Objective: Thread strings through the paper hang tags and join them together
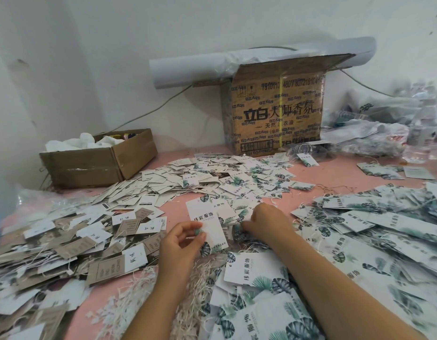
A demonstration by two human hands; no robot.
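The left hand (183, 241) pinches a tall white tag (203, 214) by its lower edge, thumb on the face and fingers behind, and holds it upright just above the pink bench (335, 173). The right hand (269, 223) lies knuckles-up on the near edge of the heap of small leaf-print tags (237, 177). Its fingertips curl down into the heap, and whether they have closed on a tag cannot be told.

The step in hand looks like pairing: finding a small tag to go with the tall one before a string passes through both. To do it well, slide one small tag off the edge of the heap instead of digging in, so that only one comes away. Lay it flat against the tall tag with the punched holes in line; the holes are too small to see here, so feel for them. Shift the left pinch close to the holes so the pair cannot slip.

The loose strings (200, 271) lie in a tangle just beside the left wrist. Draw one out by its end, slowly, or several may follow
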